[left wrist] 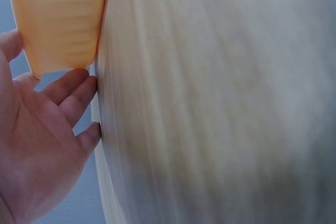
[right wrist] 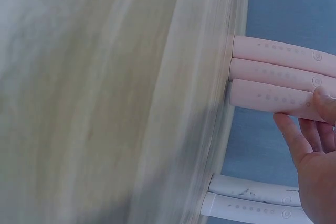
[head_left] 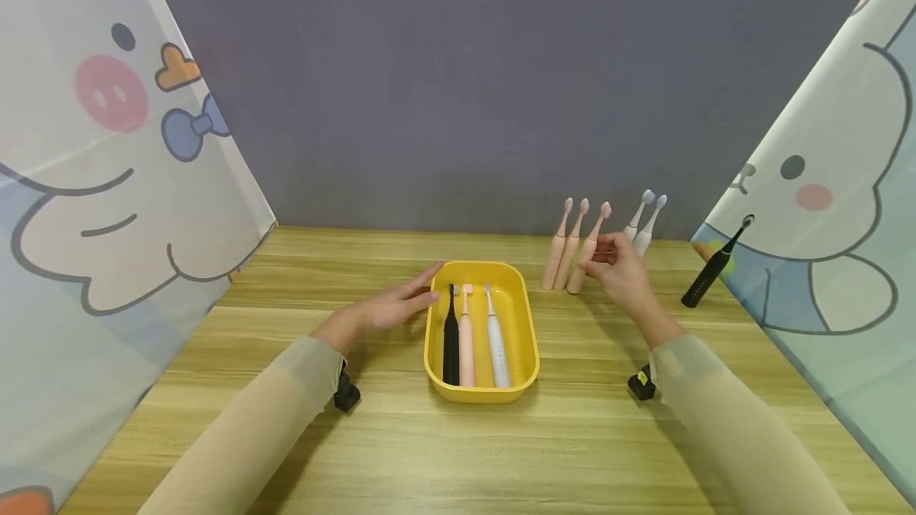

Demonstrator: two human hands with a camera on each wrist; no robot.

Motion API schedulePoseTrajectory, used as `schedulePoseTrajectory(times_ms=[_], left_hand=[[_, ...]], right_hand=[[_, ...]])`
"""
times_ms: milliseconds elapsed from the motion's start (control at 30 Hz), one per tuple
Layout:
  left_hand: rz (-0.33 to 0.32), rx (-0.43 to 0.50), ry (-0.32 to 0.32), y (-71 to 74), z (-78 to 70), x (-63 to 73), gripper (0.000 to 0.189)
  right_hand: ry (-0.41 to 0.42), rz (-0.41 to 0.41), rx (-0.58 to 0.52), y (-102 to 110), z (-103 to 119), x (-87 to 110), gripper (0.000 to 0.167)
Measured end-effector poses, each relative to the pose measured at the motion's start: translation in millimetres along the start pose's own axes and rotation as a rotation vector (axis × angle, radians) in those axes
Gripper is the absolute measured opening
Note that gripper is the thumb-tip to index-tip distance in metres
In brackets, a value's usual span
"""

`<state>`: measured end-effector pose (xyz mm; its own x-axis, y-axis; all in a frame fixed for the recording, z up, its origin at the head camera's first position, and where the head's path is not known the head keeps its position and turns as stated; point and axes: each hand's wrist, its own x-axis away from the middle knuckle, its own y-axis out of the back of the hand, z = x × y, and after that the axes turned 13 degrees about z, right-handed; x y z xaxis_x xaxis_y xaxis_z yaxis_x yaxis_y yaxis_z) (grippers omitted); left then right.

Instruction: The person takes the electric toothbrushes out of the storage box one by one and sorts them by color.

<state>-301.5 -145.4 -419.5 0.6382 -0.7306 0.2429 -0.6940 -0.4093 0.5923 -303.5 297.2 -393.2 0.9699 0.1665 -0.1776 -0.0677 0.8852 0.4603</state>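
Observation:
My right hand [head_left: 626,275] pinches a pink electric toothbrush [head_left: 583,259], the rightmost of three standing upright side by side. In the right wrist view, thumb and fingers lie on either side of its handle [right wrist: 270,98], its base close to the table. Left of it stand two more pink toothbrushes [head_left: 554,261]. My left hand [head_left: 390,307] rests with fairly straight fingers against the left edge of a yellow tray [head_left: 482,395]. Inside the tray lie a black toothbrush [head_left: 451,346], a pink toothbrush [head_left: 467,348] and a white toothbrush [head_left: 497,350], heads pointing away from me.
Two white toothbrushes [head_left: 646,235] stand upright behind my right hand, partly hidden by it. A black toothbrush [head_left: 704,280] stands at the far right. The wooden table [head_left: 458,459] ends at a grey back panel [head_left: 458,86], with cartoon-printed cloths [head_left: 129,205] along both sides.

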Motion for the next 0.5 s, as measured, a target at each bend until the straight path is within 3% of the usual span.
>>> schedulePoseTrajectory(times_ms=[500], left_hand=[[0.011, 0.022, 0.014, 0.6, -1.8, 1.8, 0.076]], right_hand=[[-0.022, 0.001, 0.049, -5.7, -0.1, -1.8, 0.053]])
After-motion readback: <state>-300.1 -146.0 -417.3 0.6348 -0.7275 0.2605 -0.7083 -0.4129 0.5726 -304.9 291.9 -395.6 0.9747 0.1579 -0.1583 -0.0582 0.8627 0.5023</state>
